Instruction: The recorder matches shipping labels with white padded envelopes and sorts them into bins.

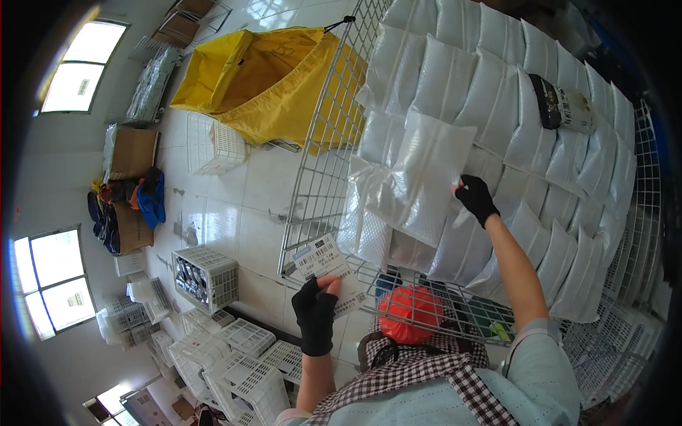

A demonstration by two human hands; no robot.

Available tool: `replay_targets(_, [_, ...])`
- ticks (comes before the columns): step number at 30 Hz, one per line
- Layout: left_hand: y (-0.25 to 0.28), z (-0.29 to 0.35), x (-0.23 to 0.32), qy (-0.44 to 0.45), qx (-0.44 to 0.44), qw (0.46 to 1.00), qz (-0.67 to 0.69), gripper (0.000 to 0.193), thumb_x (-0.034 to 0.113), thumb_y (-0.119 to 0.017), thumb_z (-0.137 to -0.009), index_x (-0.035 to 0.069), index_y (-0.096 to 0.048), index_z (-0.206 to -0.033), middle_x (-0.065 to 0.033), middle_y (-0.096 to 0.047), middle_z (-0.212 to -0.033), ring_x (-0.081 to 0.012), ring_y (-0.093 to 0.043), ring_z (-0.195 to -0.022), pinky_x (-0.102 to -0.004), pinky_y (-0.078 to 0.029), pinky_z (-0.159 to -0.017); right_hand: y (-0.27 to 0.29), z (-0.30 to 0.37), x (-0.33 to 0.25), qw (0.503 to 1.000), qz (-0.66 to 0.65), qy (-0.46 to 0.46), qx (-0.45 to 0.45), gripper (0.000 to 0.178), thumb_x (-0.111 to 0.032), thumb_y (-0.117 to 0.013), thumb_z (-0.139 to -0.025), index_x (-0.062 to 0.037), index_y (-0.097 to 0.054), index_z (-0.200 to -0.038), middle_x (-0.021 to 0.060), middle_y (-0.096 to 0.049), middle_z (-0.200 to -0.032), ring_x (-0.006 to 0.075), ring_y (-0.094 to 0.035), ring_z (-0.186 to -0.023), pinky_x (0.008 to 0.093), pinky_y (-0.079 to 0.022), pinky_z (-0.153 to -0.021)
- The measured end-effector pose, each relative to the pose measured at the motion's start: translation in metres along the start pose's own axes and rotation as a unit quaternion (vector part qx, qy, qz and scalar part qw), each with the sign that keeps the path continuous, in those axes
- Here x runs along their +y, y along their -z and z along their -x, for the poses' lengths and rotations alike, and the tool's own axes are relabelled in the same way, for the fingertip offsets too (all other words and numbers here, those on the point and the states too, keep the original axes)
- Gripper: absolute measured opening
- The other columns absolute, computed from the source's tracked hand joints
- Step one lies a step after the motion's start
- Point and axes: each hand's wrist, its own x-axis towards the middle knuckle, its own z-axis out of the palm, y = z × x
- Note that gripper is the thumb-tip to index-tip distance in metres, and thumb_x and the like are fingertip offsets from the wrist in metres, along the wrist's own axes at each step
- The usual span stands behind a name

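Note:
My left hand (315,312), in a black fingerless glove, pinches a white printed label sheet (328,266) beside the wire cage's near left corner. My right hand (474,199), gloved the same way, is closed at the right edge of a translucent white plastic packet (419,181). This packet lies tilted on top of rows of similar puffy packets (490,99) that fill the wire cage (320,170). My right fingertips are partly hidden by the glove. One packet with a black and beige printed front (565,106) lies on the stack at the far right.
A red plastic bag (410,314) hangs at the cage's near side, against my checked apron. Left of the cage stand a yellow fabric cart (266,82), a white crate (212,145), a crate of dark packets (206,278) and several stacked white crates (245,376). Cardboard boxes (135,153) line the wall.

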Motion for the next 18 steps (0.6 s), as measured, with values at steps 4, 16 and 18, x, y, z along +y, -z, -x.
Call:
replay_targets(4, [-0.007, -0.009, 0.001, 0.008, -0.028, 0.999, -0.027, 0.011, 0.009, -0.063, -0.075, 0.001, -0.065, -0.083, 0.0011, -0.057, -0.07, -0.005, -0.048, -0.061, -0.02, -0.038, -0.053, 0.011, 0.025, 0.007, 0.985, 0.125, -0.083, 0.084, 0.022, -0.021, -0.06, -0.076, -0.0077, -0.054, -0.092, 0.014, -0.06, -0.079, 0.0322, -0.058, -0.073, 0.0384, -0.046, -0.065])
replay_targets(16, [-0.045, -0.013, 0.015, 0.038, -0.041, 0.995, -0.078, 0.012, 0.007, -0.063, -0.074, 0.001, -0.065, -0.085, -0.001, -0.059, -0.073, -0.0063, -0.051, -0.066, -0.0197, -0.041, -0.059, -0.121, 0.111, -0.002, 0.937, 0.185, 0.142, -0.258, 0.017, -0.017, -0.043, -0.082, -0.0086, -0.056, -0.089, 0.0109, -0.06, -0.068, 0.0257, -0.061, -0.062, 0.0376, -0.047, -0.052])
replay_targets(18, [-0.049, -0.018, 0.012, 0.007, -0.067, 0.993, -0.1, 0.012, 0.006, -0.063, -0.074, 0.001, -0.065, -0.085, -0.0021, -0.06, -0.075, -0.0071, -0.052, -0.067, -0.0199, -0.041, -0.06, -0.104, 0.117, 0.001, 0.935, 0.133, 0.177, -0.277, 0.02, -0.018, -0.046, -0.082, -0.009, -0.057, -0.096, 0.0099, -0.06, -0.066, 0.0233, -0.06, -0.06, 0.0363, -0.046, -0.052])
